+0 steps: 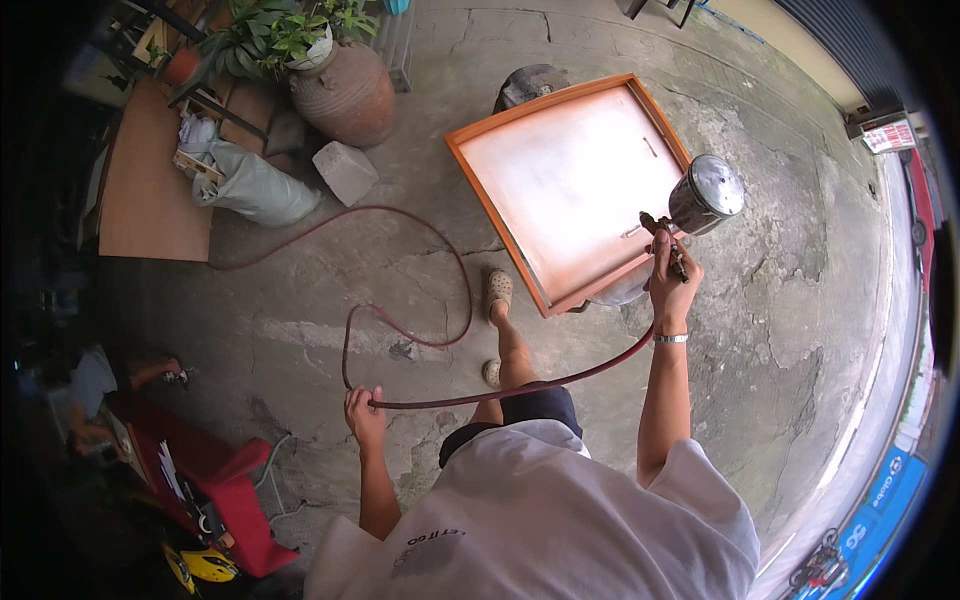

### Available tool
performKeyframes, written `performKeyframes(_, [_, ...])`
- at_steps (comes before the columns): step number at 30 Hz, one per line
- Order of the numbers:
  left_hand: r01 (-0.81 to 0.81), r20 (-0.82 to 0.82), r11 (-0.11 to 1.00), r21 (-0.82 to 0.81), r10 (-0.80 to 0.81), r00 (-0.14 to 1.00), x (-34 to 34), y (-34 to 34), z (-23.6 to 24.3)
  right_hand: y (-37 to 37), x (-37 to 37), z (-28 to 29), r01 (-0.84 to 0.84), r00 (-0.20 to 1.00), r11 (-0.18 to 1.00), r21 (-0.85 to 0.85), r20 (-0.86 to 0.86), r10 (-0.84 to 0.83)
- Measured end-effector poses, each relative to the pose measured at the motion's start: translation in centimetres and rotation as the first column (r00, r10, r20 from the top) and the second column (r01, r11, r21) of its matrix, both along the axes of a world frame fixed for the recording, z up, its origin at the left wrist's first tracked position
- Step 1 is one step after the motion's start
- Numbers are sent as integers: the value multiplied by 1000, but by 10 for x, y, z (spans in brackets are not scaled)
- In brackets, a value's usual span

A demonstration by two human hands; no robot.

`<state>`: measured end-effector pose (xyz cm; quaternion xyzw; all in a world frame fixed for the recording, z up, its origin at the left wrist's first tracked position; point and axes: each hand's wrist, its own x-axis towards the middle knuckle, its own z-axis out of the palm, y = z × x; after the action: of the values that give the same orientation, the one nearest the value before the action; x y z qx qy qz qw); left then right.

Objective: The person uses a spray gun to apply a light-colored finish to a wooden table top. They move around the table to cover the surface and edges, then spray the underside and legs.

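Observation:
My right hand grips a spray gun with a metal cup on it, held over the right part of a shallow square wooden tray or drawer. Its inside is white with a reddish tint near the edges, its frame orange-brown, and it rests tilted on round supports that are mostly hidden. A dark red hose runs from the gun down to my left hand, whose fingers are wrapped round it, and on in loops across the concrete ground.
Potted plants, a clay jar, a pale block, a sack and boards stand upper left. A red chair and another person are lower left. A motorcycle and blue signboard show at the right edge.

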<state>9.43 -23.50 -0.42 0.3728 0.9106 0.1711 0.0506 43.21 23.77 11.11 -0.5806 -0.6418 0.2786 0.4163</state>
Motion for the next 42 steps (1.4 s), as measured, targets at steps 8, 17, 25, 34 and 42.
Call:
performKeyframes(8, [13,-78,985,173,0,997,-145,129,3,128,-75,-134,75,978,967,-244,-173,-120])
performKeyframes(17, [21,-68,925,380,5,998,-199,236,-11,212,-149,-246,102,956,919,-382,-219,-198])
performKeyframes(25, [-123,-116,929,350,173,978,-204,283,-17,210,-190,-310,84,943,900,-428,-257,-211])
performKeyframes(34, [-203,-24,910,362,227,974,-209,298,-1,162,-227,-312,-129,926,830,-543,-366,-95])
performKeyframes(42, [-115,95,918,379,85,992,-220,301,8,132,-243,-311,-306,909,747,-590,-414,45])
